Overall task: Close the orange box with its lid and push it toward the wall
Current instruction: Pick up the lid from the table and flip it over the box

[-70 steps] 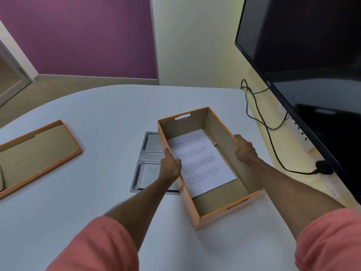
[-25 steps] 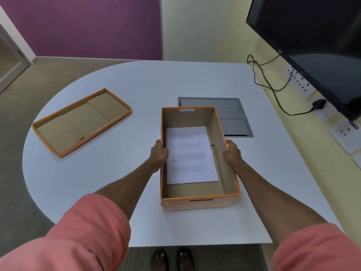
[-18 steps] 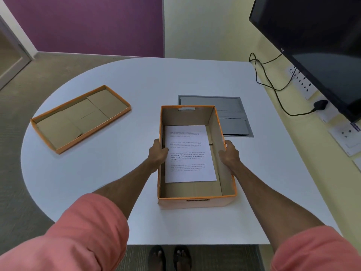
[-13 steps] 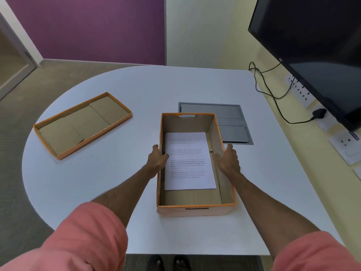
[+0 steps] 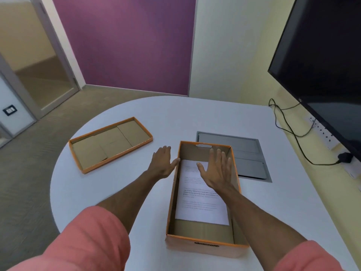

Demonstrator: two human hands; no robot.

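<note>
The orange box (image 5: 205, 246) stands open on the white table (image 5: 195, 116), near its front edge, with a printed sheet of paper (image 5: 201, 200) flat on its bottom. Its lid (image 5: 109, 144) lies upside down on the table to the left, well apart from the box. My left hand (image 5: 162, 163) hovers with fingers spread just outside the box's left wall; its thumb is at the rim. My right hand (image 5: 216, 169) is raised over the box's far half, palm down, fingers apart. Neither hand holds anything.
A grey cable hatch (image 5: 246, 155) is set into the table behind and right of the box. A dark screen (image 5: 322, 65) hangs on the yellow wall at the right, with black cables (image 5: 293, 132) and a socket strip below it. The table's rounded edge curves at the left.
Both hands have let go of the box's side walls and lifted, fingers spreading. My right hand moved left over the box's inside. My view tilted upward.
</note>
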